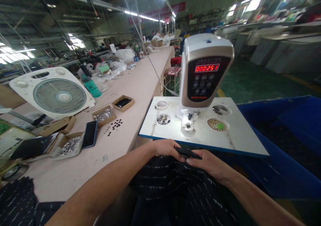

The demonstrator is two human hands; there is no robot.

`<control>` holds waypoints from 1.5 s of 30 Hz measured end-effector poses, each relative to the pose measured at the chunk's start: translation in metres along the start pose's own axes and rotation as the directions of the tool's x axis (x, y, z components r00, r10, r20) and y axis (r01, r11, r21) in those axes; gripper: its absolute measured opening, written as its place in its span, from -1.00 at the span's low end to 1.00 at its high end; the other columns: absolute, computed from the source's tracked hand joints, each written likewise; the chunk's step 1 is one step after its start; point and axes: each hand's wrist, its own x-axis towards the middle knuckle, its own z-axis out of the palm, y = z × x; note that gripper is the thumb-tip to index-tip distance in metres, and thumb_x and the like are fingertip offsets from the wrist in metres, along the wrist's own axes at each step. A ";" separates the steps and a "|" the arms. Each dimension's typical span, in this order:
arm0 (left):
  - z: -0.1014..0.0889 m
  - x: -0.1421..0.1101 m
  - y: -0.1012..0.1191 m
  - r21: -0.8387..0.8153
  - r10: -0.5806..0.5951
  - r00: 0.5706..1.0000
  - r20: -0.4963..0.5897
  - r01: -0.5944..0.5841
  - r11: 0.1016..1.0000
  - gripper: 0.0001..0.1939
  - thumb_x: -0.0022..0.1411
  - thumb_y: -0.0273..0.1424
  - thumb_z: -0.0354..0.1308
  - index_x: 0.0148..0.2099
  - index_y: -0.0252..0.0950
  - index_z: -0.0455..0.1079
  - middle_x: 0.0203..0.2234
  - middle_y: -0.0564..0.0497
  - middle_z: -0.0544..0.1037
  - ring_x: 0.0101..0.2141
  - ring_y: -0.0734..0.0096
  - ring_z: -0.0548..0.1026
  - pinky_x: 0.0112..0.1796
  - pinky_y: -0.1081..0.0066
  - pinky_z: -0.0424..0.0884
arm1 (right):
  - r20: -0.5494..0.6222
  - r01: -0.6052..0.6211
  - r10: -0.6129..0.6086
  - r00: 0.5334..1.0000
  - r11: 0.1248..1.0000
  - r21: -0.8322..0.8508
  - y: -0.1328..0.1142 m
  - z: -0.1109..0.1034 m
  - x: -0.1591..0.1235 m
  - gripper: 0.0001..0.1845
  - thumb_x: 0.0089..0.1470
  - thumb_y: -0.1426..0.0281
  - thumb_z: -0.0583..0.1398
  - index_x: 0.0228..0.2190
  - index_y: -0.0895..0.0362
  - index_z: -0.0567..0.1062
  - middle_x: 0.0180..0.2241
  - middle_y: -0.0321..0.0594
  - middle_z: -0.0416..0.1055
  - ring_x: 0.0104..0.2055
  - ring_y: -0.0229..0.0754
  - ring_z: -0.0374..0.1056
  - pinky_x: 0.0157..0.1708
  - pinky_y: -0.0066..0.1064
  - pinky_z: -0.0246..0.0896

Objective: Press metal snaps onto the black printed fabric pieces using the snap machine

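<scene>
A black garment (173, 179) with rows of small white print hangs over my lap, and its thick dark edge is bunched between my hands. My left hand (167, 148) pinches that edge from the left, thumb pointing inward. From the other side my right hand (204, 160) grips the same edge, the two thumbs close together. Just beyond them stands a white and bronze button press (205, 75) with a red lit display. Its lower die (187, 127) sits on a white table top (165, 135), a short way from the cloth and apart from it.
Round wells in the table top hold small metal parts (217, 125). Left, the long bench carries a box fan (60, 93), a phone (89, 134), boxes of metal fasteners (103, 115), a box of black pieces (123, 103) and loose snaps (115, 125). A blue bin (288, 165) stands right.
</scene>
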 end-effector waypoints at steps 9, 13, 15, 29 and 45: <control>-0.039 0.054 0.037 -0.073 0.064 0.979 -0.193 -0.080 0.994 -0.73 -0.19 -0.34 0.37 -0.35 -0.34 0.53 -0.51 0.05 0.57 -0.47 0.39 0.48 -0.29 0.39 0.41 | -0.242 0.070 -0.097 0.965 0.991 -0.116 -0.029 -0.063 0.058 -0.59 -0.10 0.16 0.39 -0.26 0.19 0.67 -0.33 -0.17 0.65 -0.31 -0.07 0.49 -0.26 -0.31 0.29; -0.054 0.078 0.050 -0.032 0.098 0.960 -0.263 -0.110 0.993 -0.84 -0.11 -0.40 0.29 -0.40 -0.33 0.49 -0.57 0.08 0.53 -0.52 0.43 0.43 -0.40 0.43 0.34 | -0.315 0.075 -0.131 0.940 0.980 -0.184 -0.040 -0.085 0.079 -0.60 -0.12 0.14 0.38 -0.33 0.20 0.65 -0.41 -0.17 0.63 -0.38 -0.11 0.46 -0.33 -0.34 0.24; -0.058 0.084 0.054 -0.015 0.110 0.953 -0.281 -0.118 0.993 -0.87 -0.09 -0.42 0.28 -0.41 -0.33 0.48 -0.56 0.08 0.54 -0.51 0.44 0.42 -0.39 0.45 0.33 | -0.323 0.081 -0.144 0.935 0.977 -0.200 -0.043 -0.091 0.085 -0.63 -0.12 0.14 0.37 -0.37 0.19 0.64 -0.43 -0.20 0.61 -0.39 -0.12 0.44 -0.34 -0.35 0.22; -0.072 0.105 0.060 0.065 0.127 0.936 -0.328 -0.112 0.992 -0.82 -0.10 -0.41 0.29 -0.36 -0.36 0.50 -0.49 0.06 0.53 -0.42 0.38 0.41 -0.25 0.38 0.35 | -0.396 0.033 -0.177 0.901 0.939 -0.343 -0.049 -0.103 0.101 -0.75 -0.05 0.20 0.27 -0.50 0.14 0.58 -0.53 -0.25 0.53 -0.41 -0.10 0.38 -0.44 -0.34 0.12; -0.072 0.109 0.053 -0.091 -0.024 0.932 -0.361 -0.009 0.996 -0.77 -0.17 -0.34 0.35 -0.39 -0.32 0.49 -0.56 0.04 0.55 -0.50 0.32 0.46 -0.38 0.37 0.37 | -0.498 0.014 -0.329 0.802 0.845 -0.535 -0.051 -0.100 0.094 -0.67 -0.06 0.17 0.33 -0.34 0.16 0.60 -0.41 -0.19 0.55 -0.27 0.02 0.39 -0.29 -0.28 0.13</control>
